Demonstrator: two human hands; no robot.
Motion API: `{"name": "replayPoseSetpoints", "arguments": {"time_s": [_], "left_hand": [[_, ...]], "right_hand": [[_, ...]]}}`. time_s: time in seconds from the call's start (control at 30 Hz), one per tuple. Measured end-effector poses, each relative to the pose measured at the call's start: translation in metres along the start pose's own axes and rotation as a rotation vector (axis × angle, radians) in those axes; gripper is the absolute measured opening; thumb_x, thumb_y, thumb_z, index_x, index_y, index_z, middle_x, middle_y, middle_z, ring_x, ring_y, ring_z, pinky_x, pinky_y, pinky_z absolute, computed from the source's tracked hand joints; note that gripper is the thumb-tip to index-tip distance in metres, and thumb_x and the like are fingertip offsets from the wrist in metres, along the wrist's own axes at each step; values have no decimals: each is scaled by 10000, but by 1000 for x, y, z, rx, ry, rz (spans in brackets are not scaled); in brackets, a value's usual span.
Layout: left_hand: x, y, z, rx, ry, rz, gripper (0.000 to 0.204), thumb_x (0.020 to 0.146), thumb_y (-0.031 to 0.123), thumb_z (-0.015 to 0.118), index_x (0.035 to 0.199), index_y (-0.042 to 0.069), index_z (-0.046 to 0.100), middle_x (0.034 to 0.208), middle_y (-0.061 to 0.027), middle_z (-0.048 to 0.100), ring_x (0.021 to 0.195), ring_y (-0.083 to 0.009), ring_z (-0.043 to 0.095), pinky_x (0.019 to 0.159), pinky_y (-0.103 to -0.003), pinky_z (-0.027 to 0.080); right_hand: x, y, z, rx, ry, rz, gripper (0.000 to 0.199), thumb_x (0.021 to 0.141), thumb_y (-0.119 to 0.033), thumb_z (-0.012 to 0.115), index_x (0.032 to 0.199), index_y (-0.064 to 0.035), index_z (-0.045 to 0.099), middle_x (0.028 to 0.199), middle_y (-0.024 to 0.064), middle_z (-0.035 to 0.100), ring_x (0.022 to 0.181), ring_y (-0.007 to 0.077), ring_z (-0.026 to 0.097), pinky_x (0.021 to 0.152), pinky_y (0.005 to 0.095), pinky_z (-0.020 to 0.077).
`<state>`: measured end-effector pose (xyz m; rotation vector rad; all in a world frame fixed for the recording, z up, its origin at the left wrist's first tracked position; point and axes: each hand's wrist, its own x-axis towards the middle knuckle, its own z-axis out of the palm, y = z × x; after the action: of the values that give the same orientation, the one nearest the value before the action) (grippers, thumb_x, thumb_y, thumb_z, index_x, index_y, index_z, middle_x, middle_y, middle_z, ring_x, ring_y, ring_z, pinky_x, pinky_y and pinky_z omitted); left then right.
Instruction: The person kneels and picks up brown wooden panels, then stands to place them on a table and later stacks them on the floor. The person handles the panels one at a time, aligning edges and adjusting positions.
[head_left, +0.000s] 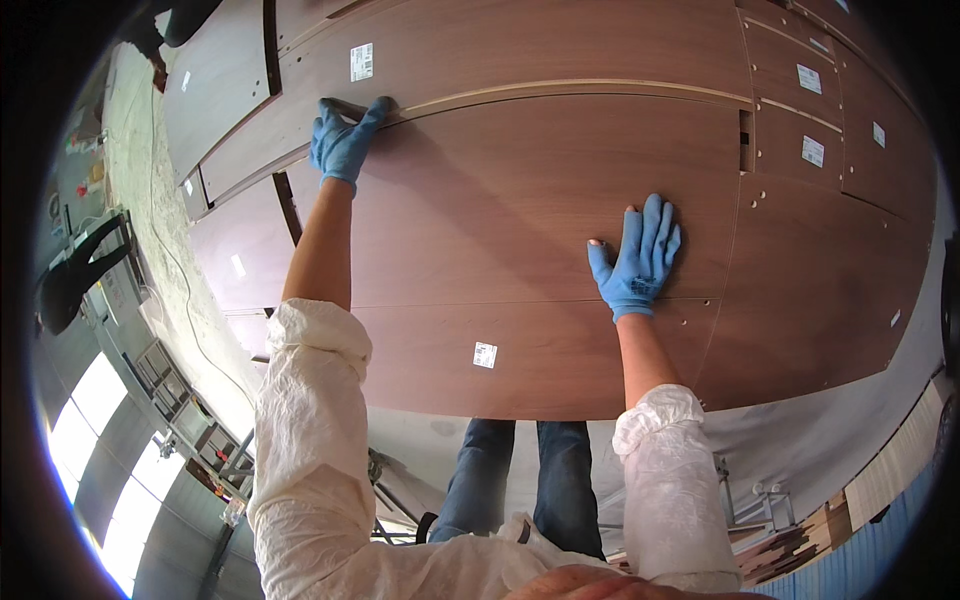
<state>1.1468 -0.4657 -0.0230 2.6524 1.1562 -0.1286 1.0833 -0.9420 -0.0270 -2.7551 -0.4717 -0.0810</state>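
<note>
In the middle of the frame, a broad brown panel (pixel 500 210) is lying flat, its upper edge running just below a pale edge strip (pixel 570 86). The left hand (pixel 343 145), in a blue glove, is reaching to the upper left of centre, touching down at this seam with thumb and forefinger spreading apart; whether it is gripping an edge, I cannot tell. The right hand (pixel 638 258), also gloved in blue, is resting right of centre on the broad panel, holding nothing, its fingers pointing up the frame and its thumb standing out to the left. Bare tips are showing at its thumb and forefinger.

Below, a narrower brown panel (pixel 570 370) is bearing a white label (pixel 485 355). Smaller labelled panels (pixel 790 80) are filling the upper right. At the left, a thin cable (pixel 187 285) is trailing over the pale floor (pixel 135 165).
</note>
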Motion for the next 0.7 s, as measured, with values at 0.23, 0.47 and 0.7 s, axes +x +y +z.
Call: {"name": "replayPoseSetpoints", "arguments": {"time_s": [0.23,0.47,0.7], "left_hand": [[-14,-2,2,-22,-7,10,1182,684,825,746,1532,56,453,1404,-232,545,1359,-445,504,1134,-511,387],[-45,-4,6,-81,16,86,1008,811,729,695,1516,48,461,1532,-290,404,1492,-460,312,1206,-560,218],[-188,-20,-5,-221,130,235,829,942,501,726,1574,45,443,1636,-355,315,1552,-507,227,1256,-550,202]], "right_hand": [[0,-1,-2,-31,-33,-2,647,903,-508,690,1331,-40,560,1566,267,438,1486,471,353,1169,651,282],[1,-3,-4,-62,-24,-19,646,897,-516,684,1320,-38,583,1578,262,431,1490,466,351,1168,632,283],[-6,-3,-3,-74,3,-41,670,891,-495,699,1362,-36,573,1624,236,394,1528,446,314,1198,623,258]]}}
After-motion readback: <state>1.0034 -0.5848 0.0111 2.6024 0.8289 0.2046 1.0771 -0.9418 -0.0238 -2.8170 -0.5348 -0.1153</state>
